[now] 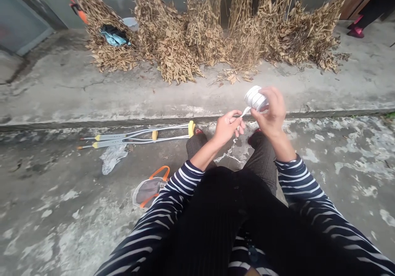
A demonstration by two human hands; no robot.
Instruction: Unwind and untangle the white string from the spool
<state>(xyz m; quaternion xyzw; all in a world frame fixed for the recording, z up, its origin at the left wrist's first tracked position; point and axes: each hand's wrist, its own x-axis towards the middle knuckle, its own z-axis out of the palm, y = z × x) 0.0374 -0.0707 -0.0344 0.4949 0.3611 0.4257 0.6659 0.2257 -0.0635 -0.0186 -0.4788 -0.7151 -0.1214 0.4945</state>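
My right hand (271, 111) grips a roll of white cord or tape (256, 98) with thin dark lines across it, held up in front of my knees. A white strand (246, 111) runs from the roll down to my left hand (227, 128), whose fingers pinch it. Below my left hand, a loose length of thin white cord (230, 156) hangs and trails over the ground between my legs. Whether the strand is flat tape or cord is too small to tell.
Grey crutches (138, 137) with yellow pads lie left of my feet, beside a crumpled plastic bag (113, 158). Nearer me is a grey bag with orange handles (149, 190). Dried plant bundles (182, 37) lean along the wall beyond a raised concrete step (138, 91). Another person's foot (356, 31) shows far right.
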